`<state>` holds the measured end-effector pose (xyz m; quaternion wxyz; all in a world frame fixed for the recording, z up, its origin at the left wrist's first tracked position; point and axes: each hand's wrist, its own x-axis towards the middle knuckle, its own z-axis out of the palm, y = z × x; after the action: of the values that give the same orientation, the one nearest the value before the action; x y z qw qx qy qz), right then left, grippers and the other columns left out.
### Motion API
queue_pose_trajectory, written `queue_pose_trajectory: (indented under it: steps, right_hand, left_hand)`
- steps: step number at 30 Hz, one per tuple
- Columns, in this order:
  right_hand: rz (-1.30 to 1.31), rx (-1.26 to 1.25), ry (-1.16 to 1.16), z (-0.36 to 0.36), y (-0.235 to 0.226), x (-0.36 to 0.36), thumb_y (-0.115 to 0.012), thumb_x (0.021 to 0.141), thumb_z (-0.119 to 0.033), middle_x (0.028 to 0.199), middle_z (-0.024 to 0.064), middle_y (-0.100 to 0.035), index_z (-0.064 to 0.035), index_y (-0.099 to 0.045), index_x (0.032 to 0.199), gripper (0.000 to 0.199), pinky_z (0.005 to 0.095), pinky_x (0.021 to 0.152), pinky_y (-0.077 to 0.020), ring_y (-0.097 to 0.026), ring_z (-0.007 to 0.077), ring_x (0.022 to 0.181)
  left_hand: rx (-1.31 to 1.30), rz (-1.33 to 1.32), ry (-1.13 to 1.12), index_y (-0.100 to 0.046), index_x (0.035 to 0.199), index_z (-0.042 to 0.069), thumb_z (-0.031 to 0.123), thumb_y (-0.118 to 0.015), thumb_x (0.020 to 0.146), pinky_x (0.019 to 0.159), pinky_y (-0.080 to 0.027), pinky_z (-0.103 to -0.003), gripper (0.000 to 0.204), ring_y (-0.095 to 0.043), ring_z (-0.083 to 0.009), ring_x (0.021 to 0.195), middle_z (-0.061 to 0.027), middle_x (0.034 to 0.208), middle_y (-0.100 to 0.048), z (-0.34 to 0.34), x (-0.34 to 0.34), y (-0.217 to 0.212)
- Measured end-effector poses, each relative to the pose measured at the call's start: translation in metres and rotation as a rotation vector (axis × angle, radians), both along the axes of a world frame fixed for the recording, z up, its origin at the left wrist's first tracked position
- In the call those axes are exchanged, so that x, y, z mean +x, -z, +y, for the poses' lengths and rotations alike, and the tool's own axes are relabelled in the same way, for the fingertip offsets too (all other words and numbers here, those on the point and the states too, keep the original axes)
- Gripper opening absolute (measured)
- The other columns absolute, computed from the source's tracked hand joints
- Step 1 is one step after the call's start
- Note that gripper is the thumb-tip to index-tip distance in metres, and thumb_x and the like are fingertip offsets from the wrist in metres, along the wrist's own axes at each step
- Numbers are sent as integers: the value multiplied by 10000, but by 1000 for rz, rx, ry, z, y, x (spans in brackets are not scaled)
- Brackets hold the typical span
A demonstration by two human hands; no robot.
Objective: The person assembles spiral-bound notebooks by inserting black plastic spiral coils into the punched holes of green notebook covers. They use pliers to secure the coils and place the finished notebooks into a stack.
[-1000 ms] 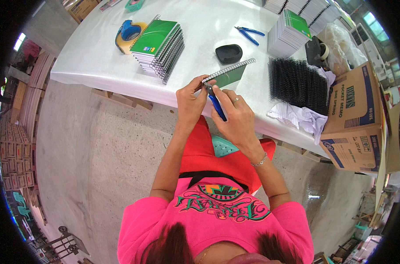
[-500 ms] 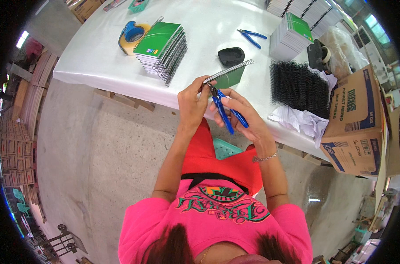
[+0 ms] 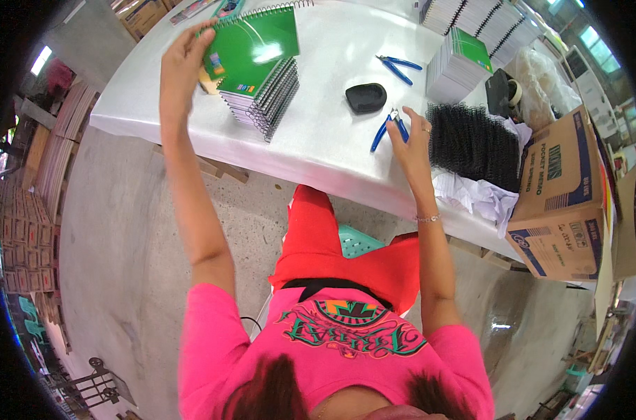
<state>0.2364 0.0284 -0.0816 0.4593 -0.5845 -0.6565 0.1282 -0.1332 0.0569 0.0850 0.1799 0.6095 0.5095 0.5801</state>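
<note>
A green-covered spiral notebook point(image 3: 260, 43) is in my left hand point(image 3: 183, 66), its fingers closed on the corner by the coil. It is held over a stack of similar spiral notebooks point(image 3: 267, 101) and hides part of a tape dispenser. My right hand point(image 3: 410, 143) is at the table's right side with fingers apart. Close by its thumb, blue-handled cutting pliers point(image 3: 382, 134) lie on the table; whether the thumb touches a handle I cannot tell. A black computer-mouse-shaped object point(image 3: 365, 98) lies just beyond them.
Black spiral coils point(image 3: 465, 147) lie on white paper right of my right hand, beside a cardboard box point(image 3: 560, 182). Another blue-handled pair of pliers point(image 3: 400, 68) lies farther back. A notebook block point(image 3: 458, 66) and more bound stacks point(image 3: 486, 24) stand at the far right.
My left hand has carried the notebook from the front middle up and left to over the stack. The pliers have left my right hand's grip and lie on the table.
</note>
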Motion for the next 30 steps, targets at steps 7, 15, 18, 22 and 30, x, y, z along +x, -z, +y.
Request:
queue_pose_trajectory:
  steps: [7, 15, 18, 22, 30]
  right_hand:
    - [-39, -73, 6, -39, -29, 22, -692, 884, -245, 1279, 211, -484, -99, -590, 1271, 426, 448, 1045, -347, -447, 369, 1218]
    - [72, -143, 46, -79, -66, 40, -667, 890, -201, 1216, 97, -569, -120, -640, 1216, 337, 378, 927, -423, -528, 244, 1095]
    - [49, -147, -2, -87, -68, 52, -654, 895, -184, 1166, 84, -588, -103, -660, 1174, 290, 366, 912, -428, -535, 220, 1040]
    - [42, -158, -14, -95, -69, 57, -642, 902, -167, 1110, 79, -614, -74, -684, 1116, 236, 348, 904, -434, -535, 207, 1003]
    - [36, -120, -43, -96, -68, 70, -641, 903, -100, 1073, 92, -640, -44, -681, 1106, 214, 309, 876, -460, -598, 191, 925]
  left_hand:
    - [-23, 519, 279, -656, 1246, 100, 277, -414, 992, 908, -446, -311, 393, -560, -162, 1026, -33, 1173, -610, 93, -40, -27]
    - [-115, 898, 473, -768, 1033, 115, 216, -379, 919, 968, -445, -339, 418, -641, -279, 988, -156, 1111, -705, 141, 20, 23]
    - [-233, 907, 451, -763, 1022, 85, 238, -350, 901, 1047, -392, -335, 457, -589, -275, 1084, -145, 1150, -694, 137, 36, 34]
    - [-171, 876, 484, -776, 999, 94, 246, -367, 876, 965, -416, -363, 453, -560, -264, 985, -134, 1027, -603, 136, 42, 48]
    - [-126, 879, 380, -802, 929, 212, 255, -401, 842, 1025, -346, -461, 413, -550, -246, 1065, -89, 1050, -595, 139, 40, 66]
